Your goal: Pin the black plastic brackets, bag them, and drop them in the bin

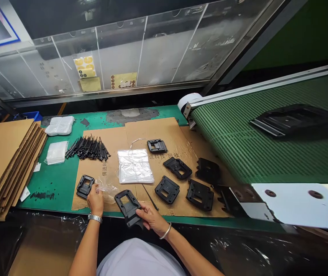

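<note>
My right hand (149, 217) grips a black plastic frame part (128, 206) by its lower end at the near edge of the bench. My left hand (95, 199) is closed, pinching a crumpled clear plastic bag (108, 188) that lies on the cardboard sheet (152, 132). Just left of that hand rests a smaller black frame part (84, 186). A flat stack of clear bags (134, 165) lies in the middle of the cardboard.
Several more black frame parts (178, 168) lie to the right on the cardboard. A bundle of black cable ties (88, 148), white packets (57, 152) and a pile of flat cardboard (5, 161) sit at the left. A green conveyor (238, 142) carries a black part (293, 119).
</note>
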`<state>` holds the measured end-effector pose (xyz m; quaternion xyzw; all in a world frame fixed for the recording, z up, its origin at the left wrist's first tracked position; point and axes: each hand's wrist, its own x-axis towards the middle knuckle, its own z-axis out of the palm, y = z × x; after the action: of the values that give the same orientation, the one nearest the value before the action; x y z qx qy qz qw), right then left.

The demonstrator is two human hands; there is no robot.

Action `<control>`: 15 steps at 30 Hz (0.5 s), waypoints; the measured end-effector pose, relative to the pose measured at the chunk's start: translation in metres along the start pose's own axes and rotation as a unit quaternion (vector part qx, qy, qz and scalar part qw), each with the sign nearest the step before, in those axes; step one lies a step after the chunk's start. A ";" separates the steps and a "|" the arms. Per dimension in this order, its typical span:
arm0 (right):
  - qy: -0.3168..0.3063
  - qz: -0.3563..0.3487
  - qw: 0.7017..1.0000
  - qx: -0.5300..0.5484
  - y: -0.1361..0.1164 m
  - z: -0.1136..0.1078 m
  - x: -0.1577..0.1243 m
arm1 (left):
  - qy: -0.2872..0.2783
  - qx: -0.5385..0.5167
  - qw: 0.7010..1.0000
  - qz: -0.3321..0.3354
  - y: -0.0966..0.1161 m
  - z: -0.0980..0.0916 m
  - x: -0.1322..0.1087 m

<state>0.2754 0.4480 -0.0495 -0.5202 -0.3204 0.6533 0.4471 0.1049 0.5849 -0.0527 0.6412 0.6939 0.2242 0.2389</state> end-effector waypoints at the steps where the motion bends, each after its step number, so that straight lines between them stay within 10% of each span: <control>1: -0.056 0.018 0.998 0.038 -0.003 0.001 -0.004 | -0.016 0.002 1.000 0.010 0.002 0.000 -0.001; 5: -0.109 0.069 0.982 0.136 -0.001 0.010 0.002 | -0.095 -0.011 0.993 0.063 0.006 0.002 -0.004; 10: 0.068 0.067 0.979 0.179 0.023 0.012 0.022 | -0.178 -0.045 0.975 0.129 -0.006 0.003 -0.016; 15: 0.165 0.018 0.977 0.134 0.038 0.018 0.035 | -0.135 -0.013 0.983 0.126 -0.014 0.003 -0.036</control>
<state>0.2464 0.4654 -0.0923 -0.5621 -0.1425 0.6036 0.5472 0.0982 0.5476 -0.0616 0.7447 0.5657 0.1731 0.3089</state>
